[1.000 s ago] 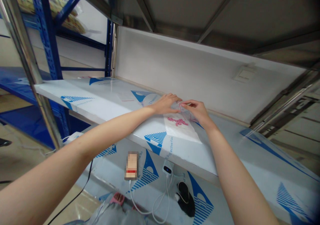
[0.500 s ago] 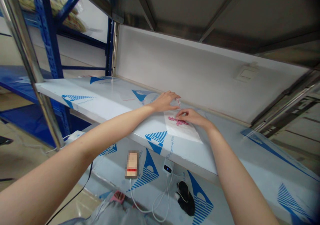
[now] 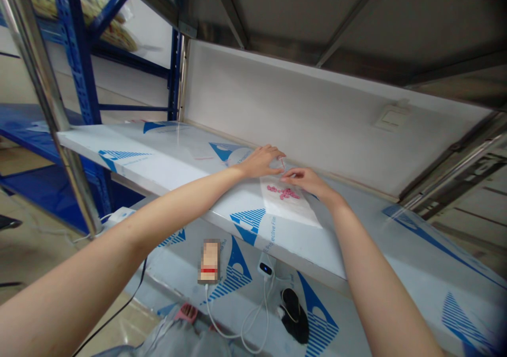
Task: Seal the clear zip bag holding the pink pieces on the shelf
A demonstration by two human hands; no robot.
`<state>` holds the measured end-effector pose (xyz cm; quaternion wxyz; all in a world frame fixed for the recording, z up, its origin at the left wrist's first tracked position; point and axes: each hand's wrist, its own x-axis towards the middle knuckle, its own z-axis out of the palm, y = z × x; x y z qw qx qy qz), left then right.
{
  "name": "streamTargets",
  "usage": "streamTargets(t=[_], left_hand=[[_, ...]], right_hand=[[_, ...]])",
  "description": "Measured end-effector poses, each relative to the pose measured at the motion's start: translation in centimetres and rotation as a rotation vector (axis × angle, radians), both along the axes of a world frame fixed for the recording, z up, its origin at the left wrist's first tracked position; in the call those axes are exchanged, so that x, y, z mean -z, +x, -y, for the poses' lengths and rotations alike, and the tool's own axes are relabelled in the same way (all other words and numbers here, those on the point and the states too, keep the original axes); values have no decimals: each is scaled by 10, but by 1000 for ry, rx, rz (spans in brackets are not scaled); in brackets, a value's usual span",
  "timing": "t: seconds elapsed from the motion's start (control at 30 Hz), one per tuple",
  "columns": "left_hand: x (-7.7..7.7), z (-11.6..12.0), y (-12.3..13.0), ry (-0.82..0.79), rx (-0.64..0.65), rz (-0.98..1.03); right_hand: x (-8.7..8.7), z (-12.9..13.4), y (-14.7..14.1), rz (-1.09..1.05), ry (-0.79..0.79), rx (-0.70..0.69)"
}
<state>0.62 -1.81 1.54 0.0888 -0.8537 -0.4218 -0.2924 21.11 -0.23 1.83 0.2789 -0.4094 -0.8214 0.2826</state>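
On the shelf, my left hand curls its thumb and fingers round a small, clear item with a reddish edge; its kind is too small to tell. My right hand is just to the right and slightly lower, thumb and fingertips pinched together close to that item. Whatever may be between these fingertips is hidden. Below the right fingertips, several small pink bead-like pieces lie in a loose cluster on a white sheet, which reaches towards the shelf's front edge.
The film-covered shelf runs along a white wall. A metal shelf hangs overhead. On the lower level are a phone-like device, blurred out, a white device with a small display, cables and a black object.
My right hand has lifted off the pink pieces and moved slightly up, nearer the item in my left hand. More of the pieces show. The left hand has barely moved.
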Motion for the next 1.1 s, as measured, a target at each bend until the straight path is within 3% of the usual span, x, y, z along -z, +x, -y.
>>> streamTargets(t=[0.17, 0.3, 0.47, 0.63, 0.9, 1.1], left_hand=[[-1, 2, 0, -4, 21, -2], [0, 2, 3, 0, 63, -7], [2, 0, 4, 20, 106, -1], [2, 0, 2, 0, 68, 17], [-1, 3, 1, -27, 10, -7], [-1, 3, 2, -28, 13, 3]], right_hand=[[-5, -1, 3, -250, 132, 192], [-3, -6, 1, -295, 210, 244], [-1, -6, -3, -219, 195, 126], [-5, -3, 2, -225, 200, 179], [2, 2, 6, 194, 6, -57], [9, -4, 2, 231, 1, -67]])
